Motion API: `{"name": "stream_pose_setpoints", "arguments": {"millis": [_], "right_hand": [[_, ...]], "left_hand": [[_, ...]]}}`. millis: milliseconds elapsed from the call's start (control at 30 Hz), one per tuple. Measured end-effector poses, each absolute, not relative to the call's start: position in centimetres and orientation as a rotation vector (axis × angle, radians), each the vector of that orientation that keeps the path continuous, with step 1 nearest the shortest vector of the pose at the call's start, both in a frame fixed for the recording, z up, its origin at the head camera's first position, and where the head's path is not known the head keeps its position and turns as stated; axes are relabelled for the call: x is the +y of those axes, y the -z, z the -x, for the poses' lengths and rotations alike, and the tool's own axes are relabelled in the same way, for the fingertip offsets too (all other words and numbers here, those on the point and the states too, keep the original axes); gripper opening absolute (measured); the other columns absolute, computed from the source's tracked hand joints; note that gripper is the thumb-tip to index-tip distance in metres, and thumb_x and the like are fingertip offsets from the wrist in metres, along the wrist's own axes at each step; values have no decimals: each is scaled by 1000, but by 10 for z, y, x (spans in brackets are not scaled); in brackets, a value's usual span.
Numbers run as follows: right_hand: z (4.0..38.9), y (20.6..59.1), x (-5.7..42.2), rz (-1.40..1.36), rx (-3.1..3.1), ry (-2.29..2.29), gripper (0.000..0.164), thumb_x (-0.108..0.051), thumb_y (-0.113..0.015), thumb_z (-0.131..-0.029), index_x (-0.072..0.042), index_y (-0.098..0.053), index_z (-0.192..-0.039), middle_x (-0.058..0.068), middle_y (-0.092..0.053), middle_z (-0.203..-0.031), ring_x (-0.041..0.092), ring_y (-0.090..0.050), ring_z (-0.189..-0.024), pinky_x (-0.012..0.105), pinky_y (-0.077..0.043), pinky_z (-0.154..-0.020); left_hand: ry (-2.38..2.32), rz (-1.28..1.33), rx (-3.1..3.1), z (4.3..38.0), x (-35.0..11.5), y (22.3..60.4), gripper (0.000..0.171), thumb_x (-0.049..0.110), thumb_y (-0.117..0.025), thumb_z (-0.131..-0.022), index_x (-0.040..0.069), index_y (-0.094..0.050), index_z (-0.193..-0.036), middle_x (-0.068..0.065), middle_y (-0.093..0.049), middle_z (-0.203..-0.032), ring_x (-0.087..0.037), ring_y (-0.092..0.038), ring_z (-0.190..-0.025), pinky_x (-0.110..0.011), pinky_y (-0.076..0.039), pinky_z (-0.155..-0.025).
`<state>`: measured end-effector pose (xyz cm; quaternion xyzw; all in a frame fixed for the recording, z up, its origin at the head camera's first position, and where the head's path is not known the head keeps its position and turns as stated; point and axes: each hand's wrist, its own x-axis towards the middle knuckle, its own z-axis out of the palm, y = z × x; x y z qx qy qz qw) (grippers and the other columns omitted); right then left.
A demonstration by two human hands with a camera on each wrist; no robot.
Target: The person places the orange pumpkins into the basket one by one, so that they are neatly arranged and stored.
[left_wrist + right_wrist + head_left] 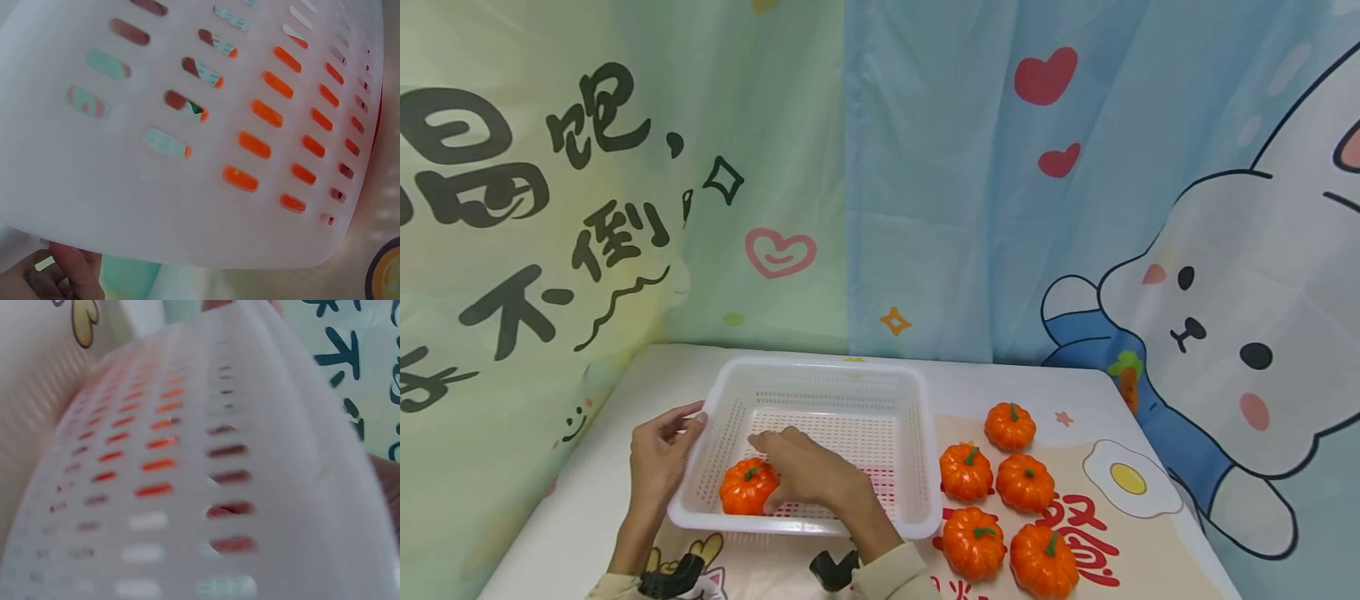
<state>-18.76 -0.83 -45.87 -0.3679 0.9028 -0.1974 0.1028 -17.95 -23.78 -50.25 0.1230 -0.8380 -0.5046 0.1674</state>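
Note:
A white plastic basket (820, 527) with slotted walls stands on the table. My left hand (661, 454) grips its left rim, thumb and fingers pinching the edge; in the left wrist view part of that hand (65, 272) shows under the rim. Inside, at the near left corner, sits an orange pumpkin (747, 490) with a green stem. My right hand (812, 471) reaches over the near wall, its fingers spread around the pumpkin's right side, thumb close to it. Whether the fingertips touch it is hard to see. Orange shows through the slots in both wrist views.
Several more orange pumpkins (1026, 483) lie on the printed mat (1138, 546) to the right of the basket. A curtain (917, 208) with cartoon prints hangs behind the white table (677, 367).

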Motion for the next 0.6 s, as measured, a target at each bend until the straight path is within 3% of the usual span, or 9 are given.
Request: {"name": "stream_pose_setpoints", "arguments": {"millis": [167,367,600], "right_hand": [[185,451,6,1050,2701,629,95,-25,-102,-76,-10,-57,-159,-1,-64,-158,19,-61,-135,28,-46,-122],[184,440,25,1018,2741,680,87,-22,-95,-85,-12,-54,-161,1,-59,-163,23,-59,-142,34,-43,-126],[186,430,44,938,2729,804,87,-21,-95,-86,-10,-54,-161,5,-57,-165,27,-56,-149,43,-41,-129]], "left_hand": [[1429,-348,-2383,179,-238,503,33,23,-74,-106,3,-78,-132,-27,-80,-112,0,-64,-67,-16,-55,-61],[1431,-390,-2393,177,-236,502,34,24,-74,-106,4,-77,-133,-27,-79,-116,-3,-63,-68,-16,-55,-61],[1424,-378,-2393,179,-236,502,34,24,-74,-106,4,-77,-133,-27,-79,-116,-2,-63,-68,-16,-55,-62]]}}
